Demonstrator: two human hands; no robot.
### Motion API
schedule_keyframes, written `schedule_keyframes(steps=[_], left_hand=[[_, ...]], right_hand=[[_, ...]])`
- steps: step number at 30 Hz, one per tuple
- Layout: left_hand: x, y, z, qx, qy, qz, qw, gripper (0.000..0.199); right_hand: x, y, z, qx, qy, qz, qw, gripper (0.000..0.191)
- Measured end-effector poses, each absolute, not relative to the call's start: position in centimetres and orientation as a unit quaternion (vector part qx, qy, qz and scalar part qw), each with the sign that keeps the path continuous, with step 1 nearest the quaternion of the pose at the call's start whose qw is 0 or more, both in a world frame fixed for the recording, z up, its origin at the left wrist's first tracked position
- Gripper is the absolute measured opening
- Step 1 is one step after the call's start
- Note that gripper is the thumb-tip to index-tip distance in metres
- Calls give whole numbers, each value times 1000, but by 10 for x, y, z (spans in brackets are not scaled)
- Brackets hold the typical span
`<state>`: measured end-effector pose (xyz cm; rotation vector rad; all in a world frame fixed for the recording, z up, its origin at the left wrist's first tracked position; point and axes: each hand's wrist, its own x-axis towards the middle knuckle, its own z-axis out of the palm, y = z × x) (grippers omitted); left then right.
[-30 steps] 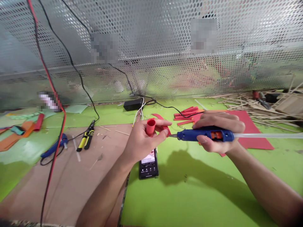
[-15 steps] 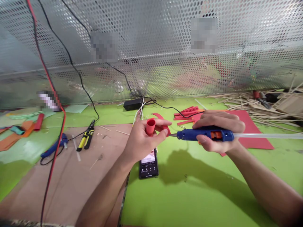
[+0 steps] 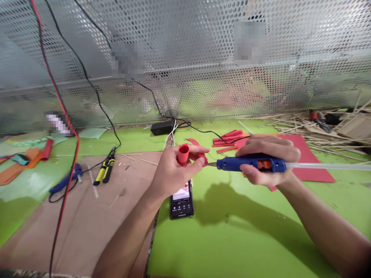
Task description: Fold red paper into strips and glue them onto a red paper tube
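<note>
My left hand [image 3: 171,173] is closed on a red paper tube [image 3: 182,156], whose open end faces up toward me. Between its thumb and forefinger is a red paper strip [image 3: 203,157], which appears to curve away from the tube. A blue hot glue gun [image 3: 243,165] lies in the closed grip of my right hand [image 3: 268,150]. Its metal nozzle [image 3: 212,164] points left and meets, or nearly meets, the strip at my left fingertips. From the back of the gun a clear glue stick [image 3: 324,166] sticks out to the right.
A phone [image 3: 182,202] lies below my left hand. Yellow-black pliers [image 3: 104,170] and another blue glue gun [image 3: 66,179] rest on the brown board [image 3: 87,231]. Red paper [image 3: 313,158] and thin wooden sticks [image 3: 307,133] are at right. A red-black cable [image 3: 59,227] hangs at left.
The red tube and my left hand have shifted very slightly up and left. My right hand and the glue gun stay nearly still.
</note>
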<state>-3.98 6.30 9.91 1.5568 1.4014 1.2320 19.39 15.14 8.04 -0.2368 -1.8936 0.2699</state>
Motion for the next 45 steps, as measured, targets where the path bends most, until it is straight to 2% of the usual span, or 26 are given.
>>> schedule_keyframes(steps=[12, 22, 34, 45], left_hand=[[-40, 63, 99, 586, 553, 474, 356, 22], [-39, 66, 99, 579, 550, 489, 350, 18], [-40, 64, 96, 572, 554, 509, 328, 22], [-37, 59, 93, 589, 574, 504, 261, 21]], right_hand=[[195, 150, 86, -80, -825, 67, 555, 8], [199, 146, 90, -61, -842, -13, 536, 16], [202, 140, 97, -39, -843, -76, 530, 26], [200, 134, 99, -63, -847, -99, 518, 19]])
